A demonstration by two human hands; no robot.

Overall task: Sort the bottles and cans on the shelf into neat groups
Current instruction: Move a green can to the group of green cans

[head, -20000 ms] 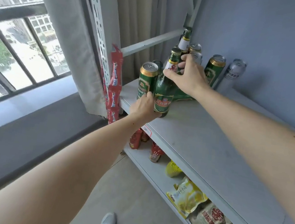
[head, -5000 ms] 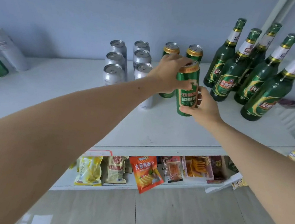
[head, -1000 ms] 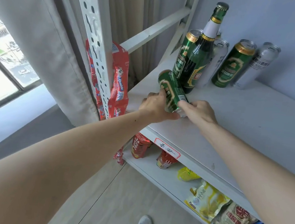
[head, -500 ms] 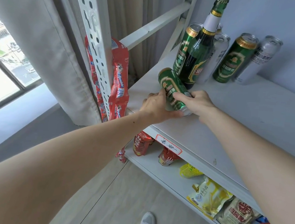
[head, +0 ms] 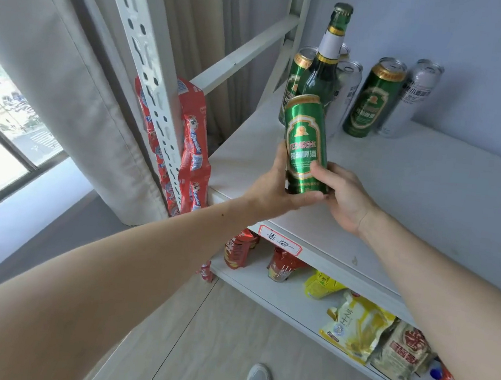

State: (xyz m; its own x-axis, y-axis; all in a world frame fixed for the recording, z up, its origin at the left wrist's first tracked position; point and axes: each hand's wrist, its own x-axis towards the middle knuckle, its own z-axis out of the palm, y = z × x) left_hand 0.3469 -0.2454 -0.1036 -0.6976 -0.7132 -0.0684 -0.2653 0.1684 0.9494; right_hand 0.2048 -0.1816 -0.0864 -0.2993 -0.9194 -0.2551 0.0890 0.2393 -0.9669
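Green beer can [head: 305, 146] stands nearly upright between my hands above the shelf's [head: 414, 189] near edge: left hand [head: 277, 189] cups its base, right hand [head: 341, 190] wraps its lower side. Farther back, the green bottle [head: 323, 70] and mixed cans [head: 375, 97] wait unsorted.

A tall green aluminium beer can with a gold rim [head: 305, 146] stands nearly upright, tipped slightly left, lifted just above the white shelf board [head: 430, 191] near its front edge. At the back left corner a green glass bottle with a white neck label [head: 323, 70] stands upright among two green cans [head: 296, 79] [head: 373, 99] and two silver cans [head: 346, 91] [head: 411, 98], clustered close together, all upright
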